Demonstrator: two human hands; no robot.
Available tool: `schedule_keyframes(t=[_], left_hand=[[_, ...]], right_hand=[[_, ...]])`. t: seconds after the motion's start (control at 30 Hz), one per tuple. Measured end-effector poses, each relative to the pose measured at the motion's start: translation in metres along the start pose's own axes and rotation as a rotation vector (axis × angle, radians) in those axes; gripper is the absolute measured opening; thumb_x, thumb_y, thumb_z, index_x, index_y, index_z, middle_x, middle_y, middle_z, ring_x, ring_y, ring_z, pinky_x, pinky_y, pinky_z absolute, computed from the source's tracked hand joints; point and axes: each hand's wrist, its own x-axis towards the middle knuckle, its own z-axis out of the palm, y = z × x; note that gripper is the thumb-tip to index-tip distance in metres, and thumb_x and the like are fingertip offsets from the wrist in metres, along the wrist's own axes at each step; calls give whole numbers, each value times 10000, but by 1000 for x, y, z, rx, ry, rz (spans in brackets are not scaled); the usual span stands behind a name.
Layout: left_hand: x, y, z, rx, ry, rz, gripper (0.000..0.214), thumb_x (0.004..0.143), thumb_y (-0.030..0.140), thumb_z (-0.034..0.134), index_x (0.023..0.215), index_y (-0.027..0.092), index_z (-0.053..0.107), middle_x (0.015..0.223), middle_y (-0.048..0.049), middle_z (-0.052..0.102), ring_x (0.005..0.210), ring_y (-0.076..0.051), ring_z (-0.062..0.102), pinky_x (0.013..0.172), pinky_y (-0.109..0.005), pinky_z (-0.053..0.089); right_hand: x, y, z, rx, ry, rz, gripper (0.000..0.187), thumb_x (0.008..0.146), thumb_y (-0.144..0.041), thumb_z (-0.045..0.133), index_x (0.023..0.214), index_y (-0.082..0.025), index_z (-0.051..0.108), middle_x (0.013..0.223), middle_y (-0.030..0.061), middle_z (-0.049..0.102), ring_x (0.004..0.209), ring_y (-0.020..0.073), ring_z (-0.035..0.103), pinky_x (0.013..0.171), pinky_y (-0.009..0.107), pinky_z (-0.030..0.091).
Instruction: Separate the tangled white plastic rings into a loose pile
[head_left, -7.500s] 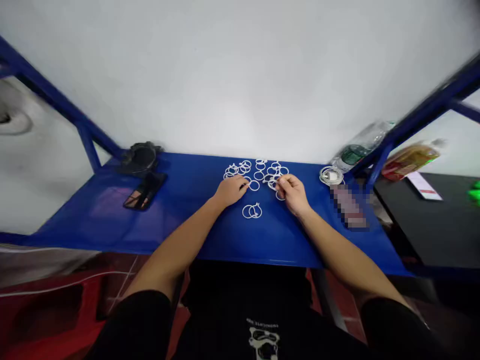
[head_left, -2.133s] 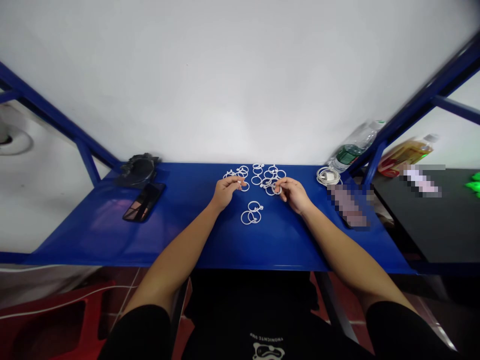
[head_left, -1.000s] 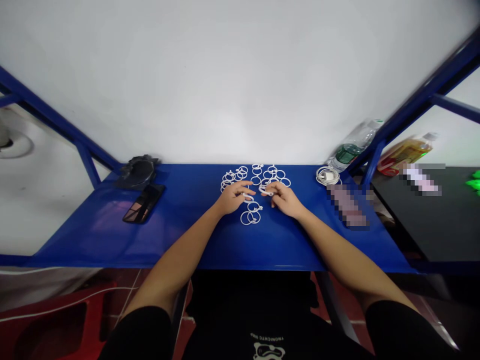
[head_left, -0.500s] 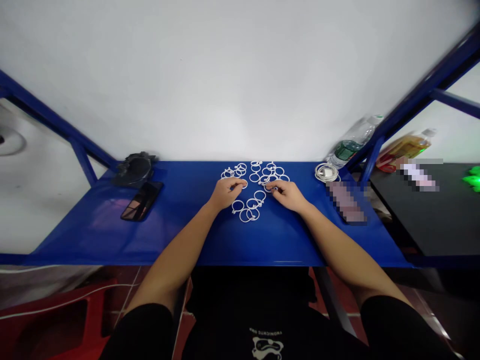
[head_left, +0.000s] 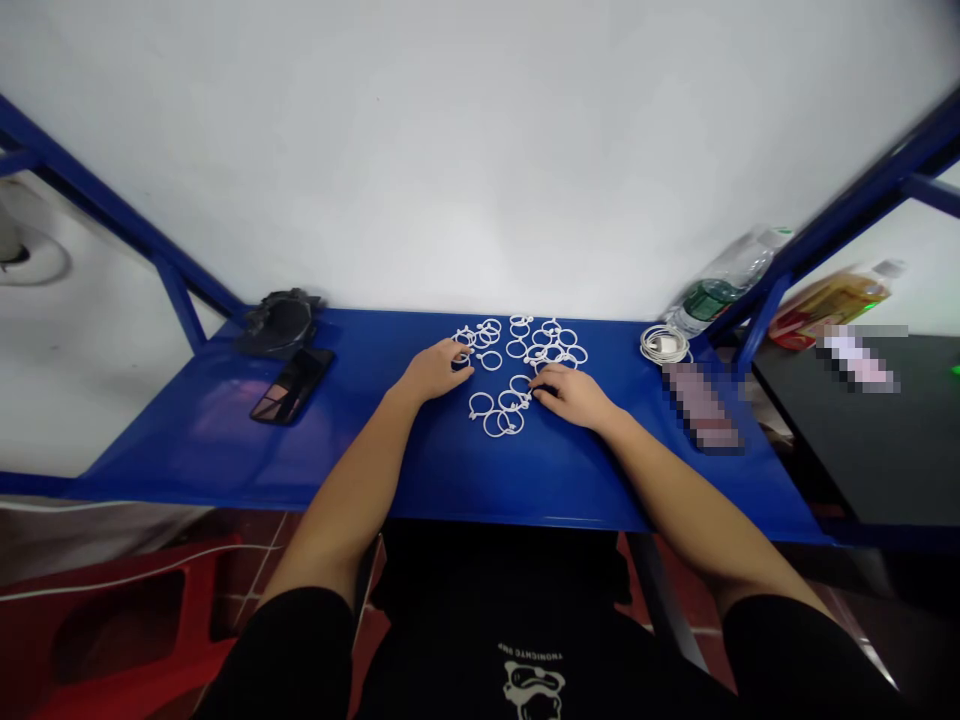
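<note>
Several white plastic rings (head_left: 551, 342) lie scattered at the back of a blue table (head_left: 225, 440). A small group of rings (head_left: 501, 410) sits nearer me, between my hands. My left hand (head_left: 433, 367) rests on the table with fingers curled, its fingertips at the left rings of the scatter. My right hand (head_left: 571, 392) lies knuckles up, fingertips pinched at a ring on the right edge of the near group. Whether either hand really grips a ring is too small to see.
A black phone (head_left: 292, 385) and a dark crumpled object (head_left: 281, 318) lie at the left. A coiled white cable (head_left: 663, 344), a plastic bottle (head_left: 720, 285) and a blurred flat item (head_left: 701, 405) are at the right. Blue frame bars rise on both sides.
The near group has grown from two rings to several. My left hand has moved back to the left scatter, and my right hand has dropped toward the near group.
</note>
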Motion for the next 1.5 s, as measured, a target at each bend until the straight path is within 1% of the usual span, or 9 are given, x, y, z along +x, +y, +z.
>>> schedule_keyframes(t=[0.17, 0.33, 0.63, 0.87, 1.03, 1.17, 1.27, 1.37, 1.5], left_hand=[[3, 4, 12, 44, 6, -43, 446, 842, 265, 753, 1280, 206, 698, 1066, -93, 728, 931, -254, 691, 847, -345, 505], [5, 4, 15, 48, 24, -23, 496, 869, 267, 726, 1356, 204, 653, 967, -66, 726, 898, -243, 685, 835, -330, 509], [5, 17, 16, 145, 106, -64, 472, 893, 252, 717, 1354, 197, 629, 1096, -83, 720, 959, -240, 696, 930, -377, 553], [6, 15, 16, 57, 286, 71, 429, 912, 288, 692, 1326, 189, 639, 948, -50, 678, 836, -201, 673, 852, -356, 574], [0, 40, 17, -94, 428, 230, 408, 902, 316, 691, 1287, 191, 643, 856, -10, 643, 775, -162, 635, 835, -338, 576], [-10, 74, 27, -229, 326, 393, 372, 915, 297, 666, 1275, 208, 634, 850, -7, 646, 778, -152, 641, 818, -332, 576], [-15, 92, 35, -258, 199, 532, 350, 913, 271, 653, 1258, 224, 625, 865, -13, 667, 778, -154, 651, 786, -329, 572], [-17, 97, 37, -244, 181, 585, 232, 905, 241, 655, 1136, 221, 644, 869, -17, 690, 786, -158, 664, 780, -327, 567], [-15, 94, 35, -194, 173, 539, 110, 923, 259, 657, 1025, 218, 661, 936, -42, 742, 854, -175, 699, 817, -342, 574]], right_hand=[[-1, -4, -2, 16, -38, -60, 267, 982, -219, 572, 1166, -257, 762, 1232, 63, 738, 1120, 249, 706, 910, 380, 565], [-2, -8, 0, 101, -62, -83, 375, 988, -203, 566, 1319, -310, 704, 1319, 21, 736, 1138, 234, 721, 961, 390, 562], [1, 3, 4, 166, 87, -1, 307, 981, -263, 590, 1251, -225, 730, 1200, 73, 778, 1022, 231, 753, 891, 389, 592], [0, 11, 6, 215, 134, 23, 287, 958, -261, 614, 1214, -234, 742, 1127, 62, 794, 980, 226, 757, 836, 366, 592], [1, 10, 11, 410, 170, 87, 330, 960, -323, 646, 1270, -227, 705, 1061, 54, 792, 876, 192, 744, 799, 335, 584], [3, -5, 12, 746, 204, 152, 402, 983, -442, 638, 1318, -221, 654, 953, 25, 754, 589, 108, 620, 585, 259, 516], [5, -19, 10, 923, 195, 124, 389, 975, -461, 660, 1276, -215, 669, 748, -38, 647, 524, 87, 559, 524, 228, 449], [6, -27, 6, 1027, 198, 125, 330, 930, -444, 727, 1161, -209, 706, 699, -56, 603, 501, 74, 529, 490, 214, 405], [8, -27, 4, 1136, 212, 171, 312, 851, -417, 811, 1055, -207, 703, 699, -50, 649, 467, 69, 512, 449, 203, 375]])
